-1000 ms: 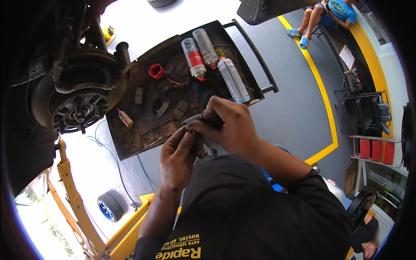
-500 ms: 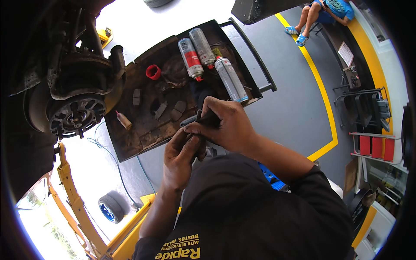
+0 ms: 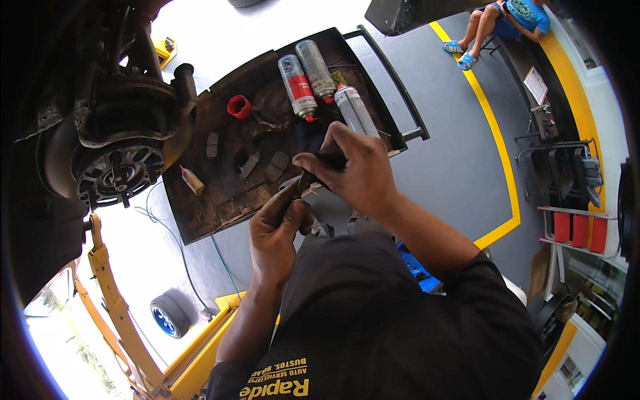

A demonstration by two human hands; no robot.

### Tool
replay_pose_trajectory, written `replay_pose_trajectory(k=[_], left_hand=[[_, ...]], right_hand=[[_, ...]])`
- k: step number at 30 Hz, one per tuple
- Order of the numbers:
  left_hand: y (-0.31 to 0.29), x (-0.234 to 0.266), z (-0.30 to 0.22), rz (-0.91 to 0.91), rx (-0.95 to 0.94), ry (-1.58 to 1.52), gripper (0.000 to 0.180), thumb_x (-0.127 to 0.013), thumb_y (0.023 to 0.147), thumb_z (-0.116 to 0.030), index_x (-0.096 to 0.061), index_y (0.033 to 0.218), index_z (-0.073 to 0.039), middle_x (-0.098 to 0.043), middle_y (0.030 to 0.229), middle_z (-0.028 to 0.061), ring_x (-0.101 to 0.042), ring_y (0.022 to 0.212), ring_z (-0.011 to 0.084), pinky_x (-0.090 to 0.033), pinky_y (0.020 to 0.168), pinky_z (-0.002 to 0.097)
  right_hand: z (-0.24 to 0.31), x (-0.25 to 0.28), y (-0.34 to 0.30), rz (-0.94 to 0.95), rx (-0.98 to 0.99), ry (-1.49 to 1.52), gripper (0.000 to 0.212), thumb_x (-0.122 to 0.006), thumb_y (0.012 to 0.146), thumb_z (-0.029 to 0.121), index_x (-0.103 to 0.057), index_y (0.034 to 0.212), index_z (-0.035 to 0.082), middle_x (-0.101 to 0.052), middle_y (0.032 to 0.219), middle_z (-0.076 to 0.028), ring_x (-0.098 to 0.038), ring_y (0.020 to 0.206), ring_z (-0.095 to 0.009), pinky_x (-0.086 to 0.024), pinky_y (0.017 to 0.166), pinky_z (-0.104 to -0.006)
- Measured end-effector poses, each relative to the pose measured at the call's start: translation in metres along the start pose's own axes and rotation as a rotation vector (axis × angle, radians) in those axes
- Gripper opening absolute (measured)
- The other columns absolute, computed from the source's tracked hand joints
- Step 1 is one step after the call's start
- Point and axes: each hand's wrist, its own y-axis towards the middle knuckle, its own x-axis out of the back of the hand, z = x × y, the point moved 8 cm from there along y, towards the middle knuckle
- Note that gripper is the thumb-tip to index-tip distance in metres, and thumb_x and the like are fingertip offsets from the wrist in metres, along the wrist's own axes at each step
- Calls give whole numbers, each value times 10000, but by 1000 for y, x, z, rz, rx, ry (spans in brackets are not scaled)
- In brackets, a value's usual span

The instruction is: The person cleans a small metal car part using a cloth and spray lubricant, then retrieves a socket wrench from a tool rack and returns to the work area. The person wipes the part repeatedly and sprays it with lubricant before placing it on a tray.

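Observation:
Above the near edge of a dark, stained work tray [image 3: 217, 217], my two hands work close together. My left hand [image 3: 273, 235] pinches a small, dark, pin-like piece [image 3: 303, 189] between thumb and fingers. Just above and to the right, my right hand [image 3: 363, 170] is closed on a black, cloth-like piece [image 3: 331, 160], partly hidden by the fingers; its thumb is near the pin-like piece. Beyond my hands on the tray lie brake pads [image 3: 276, 167], a red ring-shaped cap [image 3: 239, 107], a small tube bottle [image 3: 193, 181] and spray cans [image 3: 297, 88], one partly behind my right hand.
At left, an exposed wheel hub with brake disc [image 3: 120, 172] hangs beside the tray. A yellow lift arm [image 3: 110, 283] and a tyre [image 3: 169, 316] are lower left. The tray's handle [image 3: 393, 73] juts out right. A person [image 3: 523, 17] sits at the far right, near folded chairs [image 3: 560, 167].
My right hand has moved up and slightly away from my left, with the black piece in it. The pin-like piece now shows between my hands at a steeper angle.

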Motion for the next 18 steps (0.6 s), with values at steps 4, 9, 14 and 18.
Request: replay_pose_trajectory(k=[4, 9, 14, 18], left_hand=[[1, 3, -1, -43, -41, 45, 354, -681, 1063, -158, -672, 1354, 44, -683, 932, 30, -561, 791, 91, -452, 723, 256], [5, 8, 5, -113, 14, 2, 362, -672, 1071, -186, -671, 1351, 44, -682, 925, 30, -565, 780, 93, -438, 701, 245], [6, 7, 9, -118, 28, -132, 354, -595, 1101, -187, -654, 1324, 81, -598, 813, 6, -490, 679, 86, -402, 632, 254], [10, 7, 10, -92, 51, -114, 390, -538, 1126, -231, -648, 1336, 79, -567, 766, 11, -467, 643, 85, -386, 600, 258]], right_hand=[[14, -10, -4, 58, 165, 31, 468, -936, 823, 304, -542, 816, 52, -633, 665, -113, -621, 525, -255, -493, 526, -361], [14, -26, -2, 214, 93, 119, 458, -932, 829, 296, -539, 812, 60, -608, 645, -110, -620, 525, -245, -479, 526, -359], [8, -14, 8, 68, 59, -2, 454, -923, 840, 291, -538, 806, 53, -603, 634, -109, -632, 527, -223, -477, 522, -354], [4, -18, 7, 119, 22, 18, 461, -921, 842, 307, -540, 808, 51, -615, 664, -114, -652, 560, -229, -486, 545, -354]])
